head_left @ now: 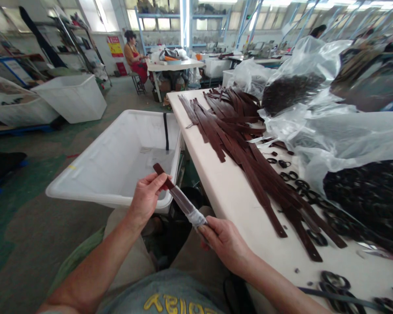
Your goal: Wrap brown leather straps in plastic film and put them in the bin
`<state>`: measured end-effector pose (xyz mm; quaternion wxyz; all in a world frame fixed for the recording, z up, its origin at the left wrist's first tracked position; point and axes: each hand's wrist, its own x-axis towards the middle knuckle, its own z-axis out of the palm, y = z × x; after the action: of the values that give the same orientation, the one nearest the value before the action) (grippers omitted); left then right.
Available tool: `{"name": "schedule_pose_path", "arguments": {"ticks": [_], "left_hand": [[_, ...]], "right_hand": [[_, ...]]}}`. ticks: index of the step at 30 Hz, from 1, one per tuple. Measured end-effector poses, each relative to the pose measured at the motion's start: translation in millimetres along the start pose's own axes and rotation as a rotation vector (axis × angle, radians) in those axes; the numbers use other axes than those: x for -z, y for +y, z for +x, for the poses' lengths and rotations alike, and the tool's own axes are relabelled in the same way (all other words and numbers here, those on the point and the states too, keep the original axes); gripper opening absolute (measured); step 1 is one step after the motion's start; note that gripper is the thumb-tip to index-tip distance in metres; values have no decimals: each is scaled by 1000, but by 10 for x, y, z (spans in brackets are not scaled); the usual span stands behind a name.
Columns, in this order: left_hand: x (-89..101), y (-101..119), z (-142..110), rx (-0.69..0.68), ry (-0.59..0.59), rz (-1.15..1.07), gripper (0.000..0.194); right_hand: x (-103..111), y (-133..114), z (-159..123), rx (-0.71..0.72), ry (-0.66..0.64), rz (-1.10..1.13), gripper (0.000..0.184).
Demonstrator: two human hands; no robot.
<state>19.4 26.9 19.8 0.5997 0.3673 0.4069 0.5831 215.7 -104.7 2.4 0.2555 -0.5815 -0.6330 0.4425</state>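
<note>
Between my two hands runs a brown strap (182, 201), slanting down to the right over my lap. My left hand (147, 195) pinches it near its rounded upper end, which pokes out bare. Around its lower part is bunched a clear plastic sleeve (194, 216). My right hand (221, 240) grips the sleeve and strap there; the strap's lower end is hidden by the fingers. On the table to the right lies a long heap of similar brown straps (249, 161).
A white plastic bin (94, 174) stands ahead on the left, touching the table (201, 144). Black rings (303, 185), clear plastic bags (356, 135) and scissors (373, 248) lie on the right. Farther back, a person (134, 54) sits at another table (173, 66).
</note>
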Motion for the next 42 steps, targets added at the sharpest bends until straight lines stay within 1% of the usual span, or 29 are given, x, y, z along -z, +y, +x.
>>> {"name": "schedule_pose_path", "arguments": {"ticks": [3, 5, 7, 9, 11, 14, 16, 18, 19, 20, 22, 24, 26, 28, 30, 32, 35, 36, 39, 40, 42], "left_hand": [[125, 129, 200, -87, 118, -57, 29], [225, 196, 297, -121, 173, -67, 31], [298, 225, 321, -128, 197, -37, 31], [311, 188, 241, -101, 184, 16, 31], [251, 78, 56, -41, 108, 99, 30], [64, -144, -322, 78, -121, 266, 27], [-65, -250, -529, 141, -283, 372, 26], [-153, -293, -617, 154, -384, 451, 25], [-174, -295, -608, 140, -403, 480, 25], [-181, -289, -568, 116, -394, 498, 25], [-154, -261, -425, 55, -324, 500, 25], [-92, -225, -259, 26, -246, 478, 26], [-14, -181, -126, 30, -212, 487, 26], [61, -127, -51, 61, -223, 524, 26], [120, -68, -32, 101, -253, 535, 26], [151, -28, -66, 156, -282, 511, 29], [133, -92, -218, 213, -294, 507, 33], [108, -157, -290, 232, -295, 518, 34], [-11, -434, -522, 347, -348, 505, 37], [-60, -526, -594, 393, -370, 475, 38], [-157, -665, -707, 469, -388, 398, 39]], "right_hand": [[-10, 30, -6, -18, -65, 4, 34], [-10, 49, -4, -33, -123, -33, 33], [-1, 52, 7, -36, -166, -85, 32], [14, 31, 19, -26, -159, -106, 29], [30, -9, 26, 11, -134, -2, 27], [46, -72, 22, 74, -105, 258, 35], [40, -89, 18, 69, -91, 353, 39], [17, -78, 18, 24, -88, 424, 42], [1, -63, 20, -6, -87, 463, 43], [-16, -44, 23, -35, -86, 501, 43], [-46, -5, 33, -78, -91, 551, 42], [-57, 24, 41, -97, -108, 586, 41], [-43, 37, 47, -103, -135, 612, 40], [-4, 37, 52, -113, -167, 618, 38], [41, 30, 54, -119, -185, 600, 34], [69, 18, 49, -123, -160, 575, 28], [55, 4, 21, -76, -28, 472, 13], [39, 4, 13, -42, 28, 409, 13], [4, 29, 9, 22, 187, 178, 29], [4, 41, 10, 17, 228, 107, 31], [21, 59, 5, 1, 294, -16, 26]]}}
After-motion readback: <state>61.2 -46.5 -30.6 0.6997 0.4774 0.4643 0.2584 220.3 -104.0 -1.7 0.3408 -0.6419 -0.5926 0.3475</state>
